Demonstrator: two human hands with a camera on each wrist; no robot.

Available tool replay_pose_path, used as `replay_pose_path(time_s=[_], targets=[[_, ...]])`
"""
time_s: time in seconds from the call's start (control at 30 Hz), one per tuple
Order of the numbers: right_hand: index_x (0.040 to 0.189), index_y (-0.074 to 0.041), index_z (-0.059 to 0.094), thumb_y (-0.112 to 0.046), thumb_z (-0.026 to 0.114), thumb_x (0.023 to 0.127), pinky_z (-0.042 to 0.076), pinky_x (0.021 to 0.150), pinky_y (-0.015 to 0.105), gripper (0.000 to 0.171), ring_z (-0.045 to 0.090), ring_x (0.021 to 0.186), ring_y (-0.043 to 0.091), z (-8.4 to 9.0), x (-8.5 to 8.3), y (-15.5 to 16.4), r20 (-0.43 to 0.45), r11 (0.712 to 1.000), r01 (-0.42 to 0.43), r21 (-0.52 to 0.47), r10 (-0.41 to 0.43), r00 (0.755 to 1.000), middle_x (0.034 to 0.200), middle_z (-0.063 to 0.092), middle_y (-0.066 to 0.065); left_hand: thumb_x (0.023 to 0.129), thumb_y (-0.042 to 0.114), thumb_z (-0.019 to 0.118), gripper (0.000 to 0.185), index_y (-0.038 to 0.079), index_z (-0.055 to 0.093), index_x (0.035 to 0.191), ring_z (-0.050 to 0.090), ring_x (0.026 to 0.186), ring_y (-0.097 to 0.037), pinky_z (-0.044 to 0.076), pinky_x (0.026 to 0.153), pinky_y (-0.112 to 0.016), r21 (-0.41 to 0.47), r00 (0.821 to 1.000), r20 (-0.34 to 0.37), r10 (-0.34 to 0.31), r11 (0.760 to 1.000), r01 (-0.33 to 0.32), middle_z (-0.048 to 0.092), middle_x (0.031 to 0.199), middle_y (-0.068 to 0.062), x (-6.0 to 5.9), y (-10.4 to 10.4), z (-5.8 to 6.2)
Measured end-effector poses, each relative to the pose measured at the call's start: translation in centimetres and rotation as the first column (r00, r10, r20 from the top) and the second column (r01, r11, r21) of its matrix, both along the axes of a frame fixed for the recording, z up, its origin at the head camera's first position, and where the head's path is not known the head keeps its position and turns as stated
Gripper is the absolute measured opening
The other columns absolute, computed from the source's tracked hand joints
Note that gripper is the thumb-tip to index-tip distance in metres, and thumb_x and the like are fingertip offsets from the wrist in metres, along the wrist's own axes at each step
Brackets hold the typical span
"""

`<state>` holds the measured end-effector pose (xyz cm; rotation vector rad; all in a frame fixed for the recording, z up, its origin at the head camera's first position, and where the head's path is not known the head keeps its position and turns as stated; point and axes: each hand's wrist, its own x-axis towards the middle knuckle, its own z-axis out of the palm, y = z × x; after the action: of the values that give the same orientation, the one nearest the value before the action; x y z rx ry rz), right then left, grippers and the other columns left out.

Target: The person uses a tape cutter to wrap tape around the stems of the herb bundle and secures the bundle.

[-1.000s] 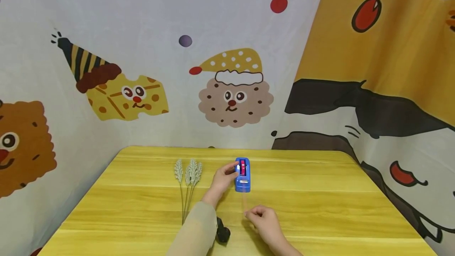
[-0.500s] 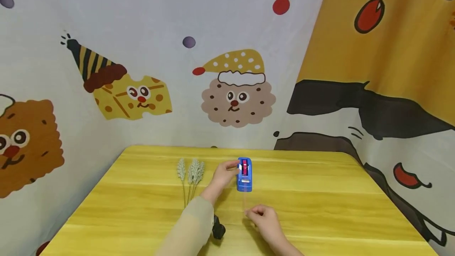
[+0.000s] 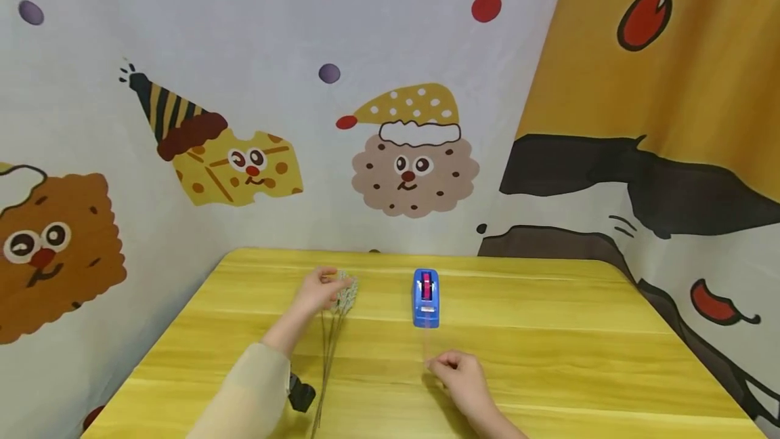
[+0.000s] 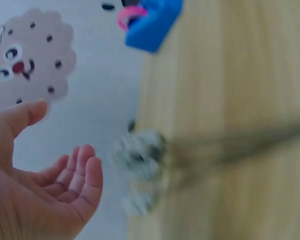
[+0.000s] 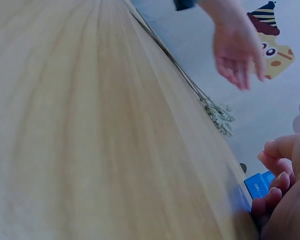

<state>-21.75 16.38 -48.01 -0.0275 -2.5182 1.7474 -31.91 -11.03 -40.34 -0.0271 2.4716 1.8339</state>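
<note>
A blue tape dispenser [image 3: 425,298] with a red roll stands on the yellow wooden table [image 3: 548,330]. A faint clear strip of tape [image 3: 428,343] runs from it toward me to my right hand [image 3: 435,363], whose curled fingers [image 5: 277,149] pinch its end. Left of the dispenser lies a bunch of dried wheat stems [image 3: 332,337], with pale heads [image 3: 346,292] pointing away from me. My left hand [image 3: 326,283] hovers just over those heads, fingers relaxed and palm empty [image 4: 45,185]. In the left wrist view the heads [image 4: 140,160] are blurred and the dispenser [image 4: 152,22] sits beyond them.
Cartoon-printed cloth [image 3: 390,120] hangs close behind and beside the table, right at its far edge. A small black device [image 3: 301,395] shows under my left sleeve. Bare tabletop stretches right of the dispenser.
My left hand has let go of the tape dispenser and moved left to the wheat heads. My right hand has stayed in place, pinching the tape. The view has shifted slightly.
</note>
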Motion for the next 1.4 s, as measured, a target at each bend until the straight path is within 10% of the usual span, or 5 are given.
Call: replay_pose_path(time_s=[0.17, 0.33, 0.63, 1.0, 1.4], targets=[[0.075, 0.0, 0.071, -0.014, 0.074, 0.081, 0.037, 0.048, 0.02, 0.016, 0.046, 0.056, 0.009, 0.1, 0.0, 0.3, 0.003, 1.0, 0.019, 0.002, -0.019, 1.0, 0.061, 0.054, -0.001, 0.091, 0.03, 0.068, 0.076, -0.008, 0.028, 0.144, 0.055, 0.067, -0.024, 0.052, 0.061, -0.037, -0.047, 0.996, 0.087, 0.035, 0.998, -0.031, 0.051, 0.121, -0.031, 1.1, -1.8, -1.9], [0.075, 0.001, 0.071, -0.013, 0.074, 0.081, 0.038, 0.049, 0.02, 0.016, 0.046, 0.056, 0.009, 0.0, 0.0, 0.3, -0.003, 1.0, 0.015, -0.005, -0.015, 1.0, 0.062, 0.054, -0.001, 0.09, 0.03, 0.068, 0.086, -0.007, 0.015, 0.146, 0.037, 0.045, -0.013, 0.039, 0.044, -0.028, -0.05, 0.988, 0.153, 0.033, 0.998, -0.025, 0.058, 0.078, -0.014, 1.5, -2.2, -3.5], [0.075, 0.0, 0.071, -0.017, 0.074, 0.083, 0.037, 0.047, 0.021, 0.018, 0.045, 0.055, 0.009, -0.2, 0.2, 0.0, 0.019, 1.0, 0.006, -0.008, -0.006, 1.0, 0.06, 0.052, -0.003, 0.087, 0.034, 0.071, 0.103, -0.011, 0.001, 0.147, 0.04, 0.04, -0.014, 0.043, 0.04, -0.028, -0.119, 0.984, 0.179, -0.008, 0.992, 0.03, 0.041, 0.052, -0.001, 2.6, -1.7, -4.7], [0.075, 0.0, 0.071, -0.015, 0.075, 0.082, 0.036, 0.047, 0.021, 0.017, 0.045, 0.055, 0.009, 0.0, 0.1, -0.2, 0.007, 1.0, 0.005, 0.005, -0.006, 1.0, 0.06, 0.052, -0.003, 0.085, 0.025, 0.075, 0.07, -0.005, 0.04, 0.137, 0.05, 0.042, -0.017, 0.047, 0.04, -0.031, -0.318, 0.994, 0.089, 0.064, 0.948, -0.033, 0.058, 0.065, -0.01, 1.6, -1.2, -6.0], [0.073, 0.0, 0.071, -0.015, 0.075, 0.081, 0.036, 0.048, 0.02, 0.017, 0.044, 0.055, 0.009, -0.1, -0.1, -0.1, 0.0, 1.0, 0.018, 0.007, -0.018, 1.0, 0.06, 0.052, -0.002, 0.088, 0.015, 0.066, 0.02, 0.004, 0.067, 0.071, 0.05, 0.039, -0.014, 0.047, 0.038, -0.028, -0.31, 0.995, 0.033, 0.089, 0.948, -0.075, 0.058, 0.054, -0.005, 1.6, -1.0, -6.2]])
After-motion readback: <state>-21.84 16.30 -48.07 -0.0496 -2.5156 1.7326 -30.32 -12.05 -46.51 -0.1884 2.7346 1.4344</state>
